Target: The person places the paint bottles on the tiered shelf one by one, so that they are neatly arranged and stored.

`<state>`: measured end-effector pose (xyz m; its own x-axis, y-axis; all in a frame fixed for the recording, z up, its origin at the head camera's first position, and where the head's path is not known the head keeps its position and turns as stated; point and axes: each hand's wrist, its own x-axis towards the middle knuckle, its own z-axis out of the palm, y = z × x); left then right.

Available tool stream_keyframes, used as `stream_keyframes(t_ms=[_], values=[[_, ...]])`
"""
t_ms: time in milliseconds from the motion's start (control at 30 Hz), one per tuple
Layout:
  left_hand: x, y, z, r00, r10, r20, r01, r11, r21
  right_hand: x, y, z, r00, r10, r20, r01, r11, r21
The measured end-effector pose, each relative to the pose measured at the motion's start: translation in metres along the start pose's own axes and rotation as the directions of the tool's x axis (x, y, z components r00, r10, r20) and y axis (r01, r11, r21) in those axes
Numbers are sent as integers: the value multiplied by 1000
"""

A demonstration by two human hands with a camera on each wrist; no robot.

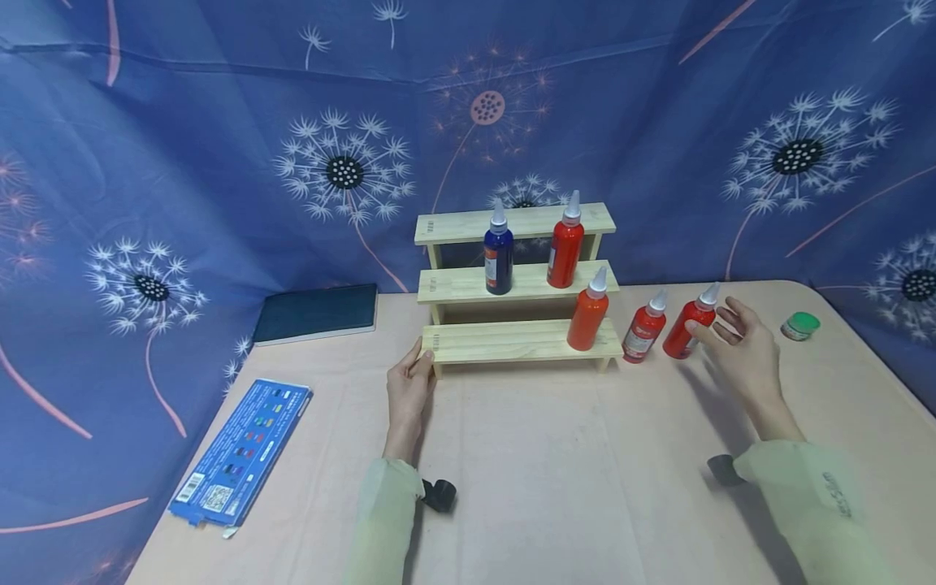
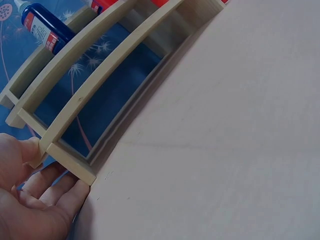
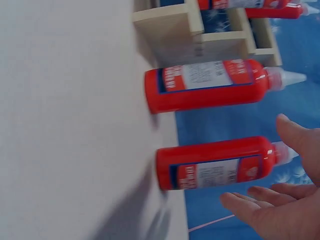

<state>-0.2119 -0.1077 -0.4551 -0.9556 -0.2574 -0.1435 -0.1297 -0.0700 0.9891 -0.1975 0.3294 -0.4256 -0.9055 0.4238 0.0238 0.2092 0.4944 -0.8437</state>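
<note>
A three-step wooden display rack (image 1: pixel 497 344) stands on the table. My left hand (image 1: pixel 409 392) holds the left end of its lowest step, the thumb (image 2: pixel 26 150) on the plank and the fingers by the leg. To the right, my right hand (image 1: pixel 747 357) is spread beside a red squeeze bottle (image 3: pixel 215 164) with a pale pointed cap. Thumb and fingers lie on either side of it, apart from it in the right wrist view. Another red bottle (image 1: pixel 643 333) stands between that one and the rack. On the rack are a dark blue bottle (image 1: pixel 499 260), a red bottle (image 1: pixel 565 252) and an orange-red bottle (image 1: pixel 587 318).
A small green-lidded jar (image 1: pixel 800 326) sits at the far right. On the left lie a blue printed box (image 1: pixel 244 451) and, behind it, a dark flat book (image 1: pixel 316 313). A blue dandelion-print cloth (image 1: pixel 219 122) hangs behind the table (image 1: pixel 534 471).
</note>
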Motion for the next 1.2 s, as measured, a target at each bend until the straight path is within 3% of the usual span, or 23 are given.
stream_keyframes(t_ms=[200,433,600,800,900,1200], values=[[2,-1,-1,1000,-15,12,16,1000,-21,-6,-17,7,997,27,70,-28,1000,6],[3,-1,-2,1000,-20,17,21,999,-30,13,3,17,998,15,57,-13,1000,-26],[3,-1,-1,1000,-24,12,25,999,-21,1,-16,18,997,41,59,-39,999,-32],[2,0,-1,1000,10,21,-9,999,-43,0,-20,18,995,85,46,-83,996,-37],[2,1,-1,1000,-2,21,3,999,-52,-1,-20,16,994,93,49,-91,995,-38],[2,2,-2,1000,-11,25,12,998,-59,-17,-25,5,995,35,98,-27,996,-81]])
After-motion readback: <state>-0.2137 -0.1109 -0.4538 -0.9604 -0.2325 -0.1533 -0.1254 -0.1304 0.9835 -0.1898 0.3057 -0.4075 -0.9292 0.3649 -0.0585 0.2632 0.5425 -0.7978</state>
